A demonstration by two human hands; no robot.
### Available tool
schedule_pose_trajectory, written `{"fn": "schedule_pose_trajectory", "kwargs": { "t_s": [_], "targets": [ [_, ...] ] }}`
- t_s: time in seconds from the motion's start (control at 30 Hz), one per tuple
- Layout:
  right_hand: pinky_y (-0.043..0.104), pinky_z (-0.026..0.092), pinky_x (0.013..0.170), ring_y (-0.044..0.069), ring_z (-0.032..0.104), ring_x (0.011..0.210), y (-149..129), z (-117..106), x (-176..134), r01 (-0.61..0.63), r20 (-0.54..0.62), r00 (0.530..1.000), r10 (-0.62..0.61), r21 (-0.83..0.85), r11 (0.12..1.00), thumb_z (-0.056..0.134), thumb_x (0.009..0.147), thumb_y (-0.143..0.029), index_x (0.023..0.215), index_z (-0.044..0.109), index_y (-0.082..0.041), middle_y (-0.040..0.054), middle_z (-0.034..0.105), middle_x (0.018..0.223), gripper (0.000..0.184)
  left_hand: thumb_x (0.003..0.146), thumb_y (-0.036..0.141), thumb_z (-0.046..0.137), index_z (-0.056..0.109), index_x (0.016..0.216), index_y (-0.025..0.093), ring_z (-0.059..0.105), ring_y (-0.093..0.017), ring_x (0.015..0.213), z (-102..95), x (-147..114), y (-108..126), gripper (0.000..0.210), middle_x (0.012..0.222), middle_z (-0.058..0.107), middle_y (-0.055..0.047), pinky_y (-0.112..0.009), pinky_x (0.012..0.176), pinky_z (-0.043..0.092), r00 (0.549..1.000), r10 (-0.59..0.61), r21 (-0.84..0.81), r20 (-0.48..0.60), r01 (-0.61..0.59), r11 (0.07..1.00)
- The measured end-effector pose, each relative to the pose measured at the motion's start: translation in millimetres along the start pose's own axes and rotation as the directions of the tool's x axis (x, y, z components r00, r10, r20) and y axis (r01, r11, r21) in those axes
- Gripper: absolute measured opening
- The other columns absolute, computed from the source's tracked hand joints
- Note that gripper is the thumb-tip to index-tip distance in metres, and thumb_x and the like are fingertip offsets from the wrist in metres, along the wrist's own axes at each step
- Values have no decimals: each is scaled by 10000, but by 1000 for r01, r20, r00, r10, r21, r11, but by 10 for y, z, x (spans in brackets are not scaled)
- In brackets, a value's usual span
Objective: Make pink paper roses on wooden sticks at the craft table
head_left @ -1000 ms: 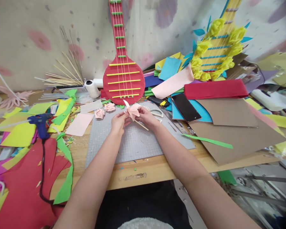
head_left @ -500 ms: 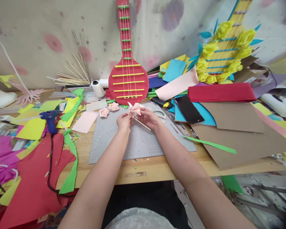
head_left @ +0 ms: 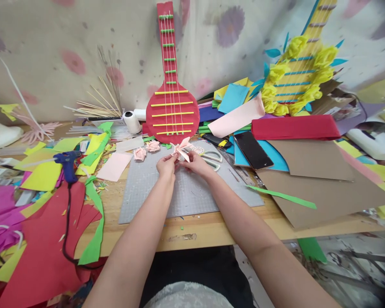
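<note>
A pale pink paper flower [head_left: 181, 149] is held up between my two hands over the grey cutting mat [head_left: 192, 196]. My left hand [head_left: 167, 166] pinches its base from the left. On the other side my right hand [head_left: 195, 165] has its fingers closed at the flower's lower right; its fingertips are partly hidden. Two finished pink paper roses, one rose [head_left: 140, 154] and another rose [head_left: 153, 146], lie on the mat's far left corner. Scissors [head_left: 212, 158] with pale handles rest just right of my right hand.
A red paper lute [head_left: 172, 113] leans upright behind the mat. Left are a blue glue gun [head_left: 67, 162], its cord and paper scraps. Right are a black phone [head_left: 253, 149], a utility knife [head_left: 217, 140] and brown cardboard [head_left: 311, 205]. A yellow flowered instrument [head_left: 295, 72] stands at back right.
The thin stick that stuck out below the flower toward the lower right no longer shows. My right hand has shifted slightly left and lower, and the scissors are more visible.
</note>
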State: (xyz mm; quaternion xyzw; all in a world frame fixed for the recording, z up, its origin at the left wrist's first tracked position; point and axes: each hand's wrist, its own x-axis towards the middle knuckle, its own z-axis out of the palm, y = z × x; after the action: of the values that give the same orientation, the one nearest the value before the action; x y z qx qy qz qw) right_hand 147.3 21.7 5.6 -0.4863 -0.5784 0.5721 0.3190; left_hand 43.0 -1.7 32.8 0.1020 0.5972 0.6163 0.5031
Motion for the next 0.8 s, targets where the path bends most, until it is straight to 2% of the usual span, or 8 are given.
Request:
{"fn": "schedule_pose_trajectory", "kwargs": {
  "t_s": [0.1,0.23,0.37,0.53,0.67,0.8],
  "targets": [
    [192,323,370,74,443,423,4,-18,14,-13,15,1000,13,-16,1000,682,620,-317,696,389,-210,-69,479,517,321,561,156,737,523,654,135,580,-101,541,-13,24,-18,234,619,603,2,-259,584,463,1000,18,0,13,-18,1000],
    [178,279,364,49,383,379,5,-15,24,32,-5,999,-32,-15,999,707,593,-346,657,409,-206,-86,458,476,336,573,173,737,525,649,135,586,-99,555,-24,62,-49,229,632,610,-3,-252,585,477,999,18,-25,29,-17,1000],
    [179,250,349,44,384,361,0,15,14,44,0,999,-44,9,999,694,606,-371,620,401,-200,-56,535,519,339,562,176,748,539,658,133,566,-85,528,-31,86,-53,234,625,604,2,-240,560,485,998,11,-42,56,-9,999],
    [179,269,358,50,408,368,34,13,23,46,-15,999,-47,-11,999,653,652,-366,612,424,-189,-30,584,544,292,603,178,718,579,681,137,542,-69,531,-42,55,-18,164,639,604,5,-219,560,485,994,-30,-51,104,36,998],
    [180,283,369,50,414,371,85,-6,53,52,-24,998,-53,-63,997,649,664,-369,616,468,-175,-13,596,551,269,617,151,682,593,715,148,570,-87,585,-85,27,0,132,689,620,-4,-241,601,490,978,-61,-48,198,71,996],
    [179,281,371,46,412,369,73,13,63,34,-8,999,-35,-72,997,622,696,-373,625,471,-176,-6,599,565,258,599,141,677,563,687,146,599,-116,639,-155,77,-9,145,690,625,-17,-275,645,495,974,-4,-46,225,15,999]
  ]
}}
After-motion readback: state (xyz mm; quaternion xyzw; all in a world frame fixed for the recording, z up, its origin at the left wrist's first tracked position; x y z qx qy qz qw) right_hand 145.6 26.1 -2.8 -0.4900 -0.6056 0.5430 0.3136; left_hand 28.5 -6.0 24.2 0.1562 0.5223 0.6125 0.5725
